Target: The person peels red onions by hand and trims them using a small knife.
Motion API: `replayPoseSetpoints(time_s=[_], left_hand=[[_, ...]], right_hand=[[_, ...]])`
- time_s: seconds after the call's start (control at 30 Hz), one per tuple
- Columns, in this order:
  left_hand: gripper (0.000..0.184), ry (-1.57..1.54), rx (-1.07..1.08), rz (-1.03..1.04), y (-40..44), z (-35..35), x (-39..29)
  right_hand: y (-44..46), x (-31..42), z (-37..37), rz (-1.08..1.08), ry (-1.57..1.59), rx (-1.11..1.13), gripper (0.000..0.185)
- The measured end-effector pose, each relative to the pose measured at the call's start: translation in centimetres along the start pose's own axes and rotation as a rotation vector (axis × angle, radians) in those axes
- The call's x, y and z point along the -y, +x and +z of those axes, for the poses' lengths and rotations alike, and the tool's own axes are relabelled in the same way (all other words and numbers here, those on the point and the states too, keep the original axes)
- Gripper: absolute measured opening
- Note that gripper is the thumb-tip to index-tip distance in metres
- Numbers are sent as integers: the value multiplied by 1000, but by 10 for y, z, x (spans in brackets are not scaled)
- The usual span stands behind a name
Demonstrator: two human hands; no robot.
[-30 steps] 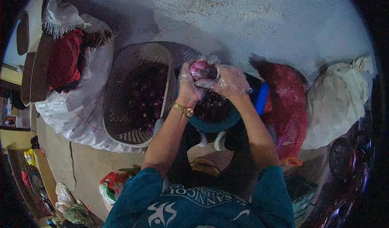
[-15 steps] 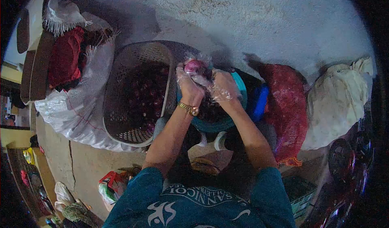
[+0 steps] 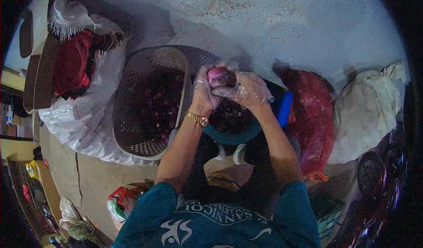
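Both hands (image 3: 203, 91) (image 3: 253, 89) (in crinkled clear plastic) cup a round onion (image 3: 216, 77).

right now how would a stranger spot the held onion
Left of centre stands a big grey basket. Just right of it, the gloved left hand and right hand meet. Between them is the onion, pinkish and held up, unlike the basket's dark heap.

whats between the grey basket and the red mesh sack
The head view shows a teal tub and, beside the sack, a blue object; the left hand and right hand hold an onion there.
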State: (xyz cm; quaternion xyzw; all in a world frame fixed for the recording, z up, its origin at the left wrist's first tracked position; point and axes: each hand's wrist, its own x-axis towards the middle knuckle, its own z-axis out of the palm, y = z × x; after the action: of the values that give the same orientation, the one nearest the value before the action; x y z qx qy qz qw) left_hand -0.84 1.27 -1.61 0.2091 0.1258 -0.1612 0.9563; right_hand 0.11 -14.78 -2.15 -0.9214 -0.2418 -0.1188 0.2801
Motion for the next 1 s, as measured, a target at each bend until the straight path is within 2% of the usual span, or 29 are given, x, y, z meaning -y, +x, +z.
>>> replayPoseSetpoints(time_s=[0.03,0.07,0.13,0.27,0.33,0.43,0.57,0.67,0.73,0.77,0.9,1.0], left_hand=[[33,-31,102,21,5,-10,0],[33,-30,102,22,10,-18,5],[32,21,-166,313,13,-12,16],[32,-164,-209,340,3,6,18],[35,-123,-164,389,2,4,19],[38,-173,-217,407,4,11,20],[39,-123,-196,325,7,-7,16],[39,-82,-103,419,9,-5,18],[39,48,-27,225,1,3,8],[39,-13,-14,86,-5,7,-1],[36,-6,11,46,0,-2,-2],[31,-8,-67,175,5,0,5]], right_hand=[[0,2,3,20,23,7,65],[-1,5,6,20,24,7,65],[-3,14,11,78,-2,-79,62],[-7,21,16,138,67,-19,60],[-5,24,20,289,176,78,65],[-3,23,29,263,286,88,70],[-3,33,17,369,192,187,74],[-2,24,18,328,257,65,75],[5,20,2,221,108,115,74],[7,22,-11,172,37,147,71],[3,14,-3,113,-54,128,66],[4,17,5,114,-32,56,63]])
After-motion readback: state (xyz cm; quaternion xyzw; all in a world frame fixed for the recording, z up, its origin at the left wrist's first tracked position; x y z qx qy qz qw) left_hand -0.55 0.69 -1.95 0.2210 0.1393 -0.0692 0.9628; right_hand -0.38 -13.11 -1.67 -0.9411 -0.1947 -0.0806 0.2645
